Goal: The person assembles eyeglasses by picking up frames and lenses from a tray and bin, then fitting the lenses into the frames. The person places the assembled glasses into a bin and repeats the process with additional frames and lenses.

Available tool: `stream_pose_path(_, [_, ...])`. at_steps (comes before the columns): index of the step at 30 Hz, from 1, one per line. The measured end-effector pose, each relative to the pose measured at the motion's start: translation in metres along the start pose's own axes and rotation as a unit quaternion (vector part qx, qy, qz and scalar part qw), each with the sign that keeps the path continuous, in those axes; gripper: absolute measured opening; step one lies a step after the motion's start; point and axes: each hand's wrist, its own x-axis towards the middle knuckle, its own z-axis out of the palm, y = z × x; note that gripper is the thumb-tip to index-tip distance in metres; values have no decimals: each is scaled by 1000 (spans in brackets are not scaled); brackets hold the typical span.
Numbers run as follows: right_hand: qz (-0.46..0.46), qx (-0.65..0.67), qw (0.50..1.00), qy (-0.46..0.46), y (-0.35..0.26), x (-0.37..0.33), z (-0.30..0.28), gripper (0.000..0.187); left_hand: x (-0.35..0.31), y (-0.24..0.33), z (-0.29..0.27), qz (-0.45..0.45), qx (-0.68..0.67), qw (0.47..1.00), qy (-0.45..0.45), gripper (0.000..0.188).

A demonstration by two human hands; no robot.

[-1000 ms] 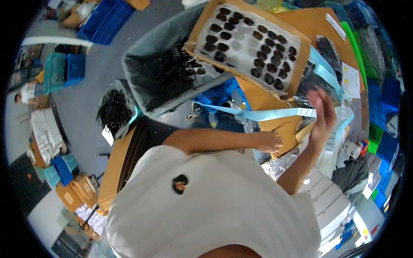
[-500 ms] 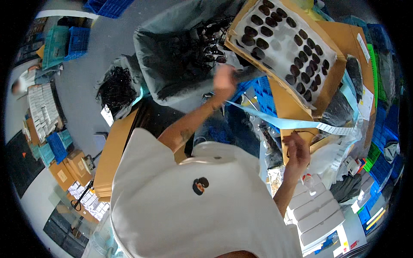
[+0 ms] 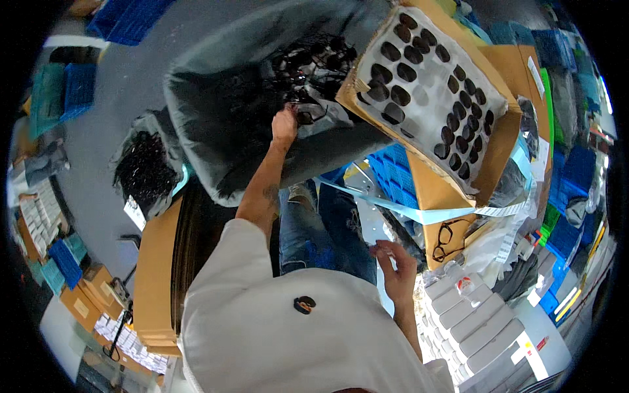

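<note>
My left hand [image 3: 284, 129] reaches down into a large grey-lined bin [image 3: 196, 111], its fingers closed at the edge of a pair of dark sunglasses [image 3: 308, 116]. Beneath and beyond lies a heap of dark eyewear [image 3: 314, 65]. My right hand [image 3: 397, 268] is raised over the area right of my lap, thumb and fingers pinched together. A small dark spot shows at its fingertips, too small to name. On brown cardboard just right of that hand lies a black eyeglass frame [image 3: 445, 239], touched by neither hand.
A cardboard box [image 3: 485, 187] holding rows of dark lenses [image 3: 406, 72] on white lining stands at the right of the bin. A light blue strap [image 3: 419, 213] crosses below it. White boxes [image 3: 478, 327] are stacked at lower right; a bag of black pieces [image 3: 147, 167] sits left.
My left hand has moved left and deeper into the bin, to the sunglasses. My right hand has come away from the cardboard, down and left, leaving the black eyeglass frame lying there.
</note>
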Motion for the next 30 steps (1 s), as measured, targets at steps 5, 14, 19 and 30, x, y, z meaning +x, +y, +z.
stream_pose_path(5, [-133, 35, 989, -45, -49, 30, -4, 17, -63, 62, -195, 30, -131, 983, 122, 6])
stream_pose_path(14, [-341, 80, 906, -236, -129, 61, 24, 58, -153, 201, -385, 379, -289, 861, 177, 13])
stream_pose_path(19, [-105, 397, 746, -524, -132, 51, 0, 88, -169, 273, -410, 486, -269, 830, 50, 17])
stream_pose_path(30, [-280, 677, 658, -175, -130, 21, -32, 39, -182, 251, -332, 60, -543, 836, 55, 44])
